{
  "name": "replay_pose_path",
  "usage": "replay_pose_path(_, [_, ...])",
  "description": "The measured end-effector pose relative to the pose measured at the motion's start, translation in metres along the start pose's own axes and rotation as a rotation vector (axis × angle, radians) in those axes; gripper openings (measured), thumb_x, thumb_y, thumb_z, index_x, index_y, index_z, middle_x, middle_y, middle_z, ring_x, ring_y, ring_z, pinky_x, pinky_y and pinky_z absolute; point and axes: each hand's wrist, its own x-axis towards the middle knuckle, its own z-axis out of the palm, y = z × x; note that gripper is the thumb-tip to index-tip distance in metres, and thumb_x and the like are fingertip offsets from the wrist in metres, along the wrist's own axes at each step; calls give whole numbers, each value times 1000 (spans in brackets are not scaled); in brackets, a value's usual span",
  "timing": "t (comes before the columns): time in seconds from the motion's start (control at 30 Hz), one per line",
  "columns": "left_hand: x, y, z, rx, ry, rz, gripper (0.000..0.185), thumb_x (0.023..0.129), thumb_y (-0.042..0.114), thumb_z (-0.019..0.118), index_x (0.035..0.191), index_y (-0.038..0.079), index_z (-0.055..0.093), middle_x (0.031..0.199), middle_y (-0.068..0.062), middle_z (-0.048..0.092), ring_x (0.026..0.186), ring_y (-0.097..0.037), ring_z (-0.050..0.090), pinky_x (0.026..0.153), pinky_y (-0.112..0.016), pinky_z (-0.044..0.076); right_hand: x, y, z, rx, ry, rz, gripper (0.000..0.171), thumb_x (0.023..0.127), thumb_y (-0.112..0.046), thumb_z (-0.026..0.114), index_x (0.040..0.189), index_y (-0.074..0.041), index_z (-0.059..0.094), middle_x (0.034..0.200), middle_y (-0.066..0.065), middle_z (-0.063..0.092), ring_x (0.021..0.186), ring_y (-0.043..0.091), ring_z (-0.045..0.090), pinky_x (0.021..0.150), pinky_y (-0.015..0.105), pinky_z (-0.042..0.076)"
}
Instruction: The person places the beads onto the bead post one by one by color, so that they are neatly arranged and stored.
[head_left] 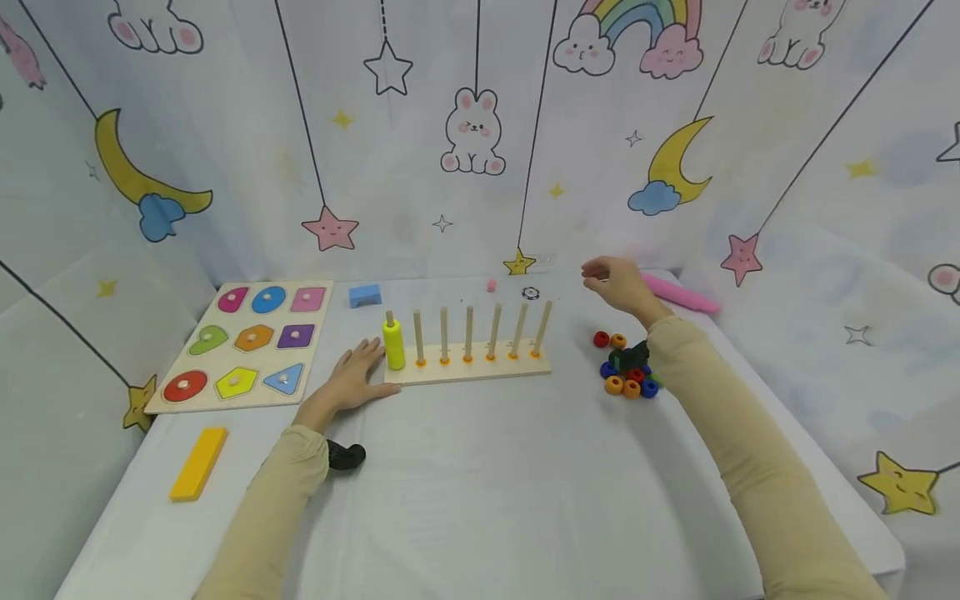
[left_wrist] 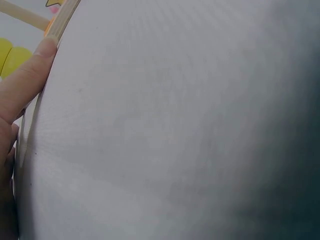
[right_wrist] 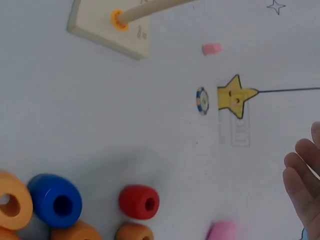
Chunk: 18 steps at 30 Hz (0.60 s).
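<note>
One spread left hand (head_left: 356,379) rests its thumb (left_wrist: 30,75) against the pegged rack (head_left: 480,372); the right hand (head_left: 622,286) hangs relaxed, apparently empty. Light thumb pressure should keep it steady.

Peg board (head_left: 456,369): bare wood, matt. Blue bead (right_wrist: 45,192): smooth, glossy. Sleeves (head_left: 731,442): matt cloth. Tabletop (head_left: 487,475): smooth.

In the left wrist view, the edge at nine o'clock cuts the left hand's grip (left_wrist: 22,87), and at ten o'clock the yellow rings (left_wrist: 16,59); towards four o'clock the picture is dark and blurred. In the right wrist view, the right hand's grip (right_wrist: 304,182) is cut at four o'clock, the pink stick (right_wrist: 223,231) at five, the peg board (right_wrist: 95,20) at eleven; its printing is too small to read.
</note>
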Motion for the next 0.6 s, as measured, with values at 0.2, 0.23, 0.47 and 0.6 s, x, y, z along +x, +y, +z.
replay_pose_path(0.2, [-6,-3,1,-10,8,5,90,84,48,67,145,-5,28,154,-23,14,142,-38,5,114,-52,-1,-18,33,1,11,-61,54,30,95,-13,56,121,4,57,118,22,60,108,34,56,93,49,47])
replay_pose_path(0.23, [-6,-3,2,-12,10,9,90,84,48,67,145,-5,28,153,-23,14,141,-38,5,114,-53,0,-21,39,1,12,-70,69,30,95,-12,56,121,4,56,118,22,60,108,34,56,93,49,47])
replay_pose_path(0.47, [-5,0,1,-9,15,4,89,84,46,67,144,-6,29,153,-23,16,141,-39,6,114,-53,0,-42,66,9,-42,-108,123,32,95,-11,56,121,6,55,117,24,59,107,36,55,92,50,47])
replay_pose_path(0.6, [-3,0,0,-6,19,17,89,84,48,67,144,-6,29,153,-24,16,141,-39,6,114,-54,0,-51,75,18,-65,-151,148,37,91,-9,58,125,7,53,120,26,57,107,37,54,89,50,48])
